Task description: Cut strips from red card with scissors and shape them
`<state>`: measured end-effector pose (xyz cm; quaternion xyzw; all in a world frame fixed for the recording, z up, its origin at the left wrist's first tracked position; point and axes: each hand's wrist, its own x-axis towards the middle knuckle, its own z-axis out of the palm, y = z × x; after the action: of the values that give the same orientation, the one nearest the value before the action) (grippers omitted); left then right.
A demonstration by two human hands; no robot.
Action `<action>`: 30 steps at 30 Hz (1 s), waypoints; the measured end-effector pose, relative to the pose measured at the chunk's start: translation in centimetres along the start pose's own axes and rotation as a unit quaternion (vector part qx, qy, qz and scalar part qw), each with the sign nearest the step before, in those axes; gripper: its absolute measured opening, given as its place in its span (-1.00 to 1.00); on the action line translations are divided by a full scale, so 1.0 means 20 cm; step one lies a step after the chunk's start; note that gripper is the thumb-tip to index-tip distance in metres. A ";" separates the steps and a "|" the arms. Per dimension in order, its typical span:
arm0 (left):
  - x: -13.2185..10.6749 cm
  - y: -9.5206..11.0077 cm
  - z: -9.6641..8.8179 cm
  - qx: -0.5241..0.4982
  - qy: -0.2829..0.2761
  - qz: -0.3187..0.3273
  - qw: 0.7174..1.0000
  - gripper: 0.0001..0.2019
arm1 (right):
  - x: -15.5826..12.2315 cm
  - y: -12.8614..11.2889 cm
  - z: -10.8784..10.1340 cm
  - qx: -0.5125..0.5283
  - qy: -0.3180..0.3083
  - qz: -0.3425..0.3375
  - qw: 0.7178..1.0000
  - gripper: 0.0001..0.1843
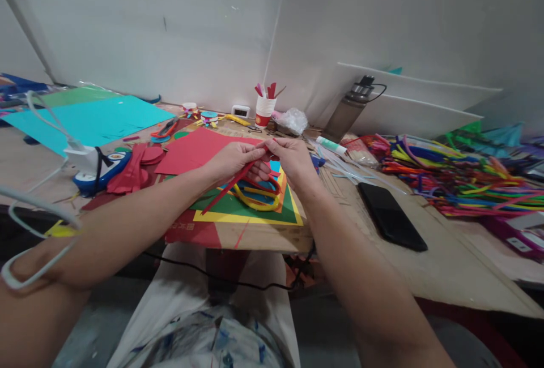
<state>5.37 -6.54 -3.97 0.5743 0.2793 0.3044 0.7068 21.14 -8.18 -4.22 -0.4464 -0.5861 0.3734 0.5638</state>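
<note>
A narrow red paper strip (225, 191) runs between my two hands, its free end slanting down to the left. My left hand (242, 159) pinches it with thumb and fingers. Close against it, my right hand (293, 161) has its fingertips closed on the strip's upper end. Under the hands lie yellow and red loops (255, 205) that look like scissor handles, partly hidden. They rest on stacked coloured paper, with a green sheet (216, 204) above a yellow sheet (250, 219). Behind my left hand a red sheet (191, 150) lies flat.
At the left are a blue power strip (104, 174) with a white plug, red paper pieces (134, 170) and a cyan sheet (93, 122). A paper cup (264, 112) stands behind. Rightward are a bottle (346, 110), a black phone (391, 216) and many pipe cleaners (459, 175).
</note>
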 end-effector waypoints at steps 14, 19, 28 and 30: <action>0.00 0.00 -0.01 -0.007 -0.016 -0.007 1.000 -0.75 | 0.01 0.02 0.00 -0.070 0.039 0.011 0.997 -0.61; -0.01 0.01 -0.03 -0.003 -0.054 -0.056 0.997 -0.76 | 0.02 -0.01 -0.03 -0.066 0.069 0.019 0.995 -0.75; 0.00 0.00 -0.04 0.036 -0.067 -0.068 0.995 -0.84 | 0.04 -0.02 -0.06 -0.028 0.076 -0.002 0.997 -0.61; 0.00 0.00 -0.04 0.040 -0.071 -0.071 0.994 -0.83 | 0.04 -0.02 -0.06 -0.015 0.084 -0.001 0.996 -0.52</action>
<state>4.81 -6.05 -4.20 0.6007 0.2808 0.2002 0.7212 22.41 -7.59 -3.52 -0.4838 -0.5429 0.3248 0.6047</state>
